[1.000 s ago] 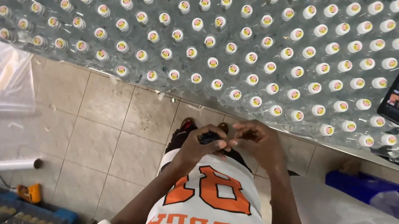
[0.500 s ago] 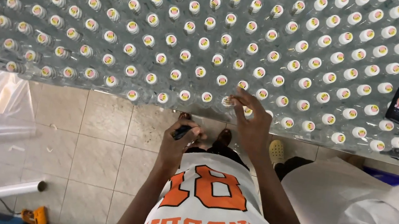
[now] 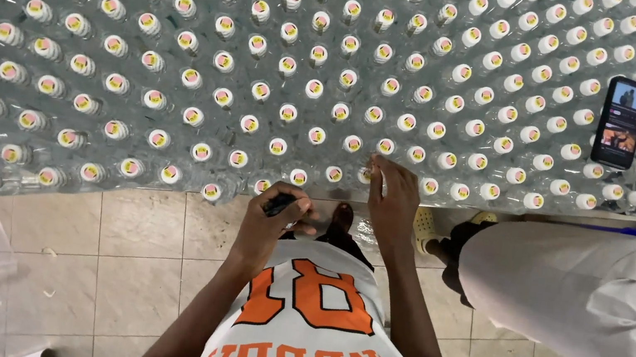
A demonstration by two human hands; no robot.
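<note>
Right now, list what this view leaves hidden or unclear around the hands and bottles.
- Dark object in left hand: mostly covered by the fingers, kind unclear.
- Right hand fingertips: whether they grip a bottle cap is unclear.
- Bottles: bodies blurred, cut off by top edge.
- Phone screen: too small.

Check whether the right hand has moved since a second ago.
Yes. The right hand left the left hand near the waist and went forward and up to the front row of capped bottles at the table edge.
</note>
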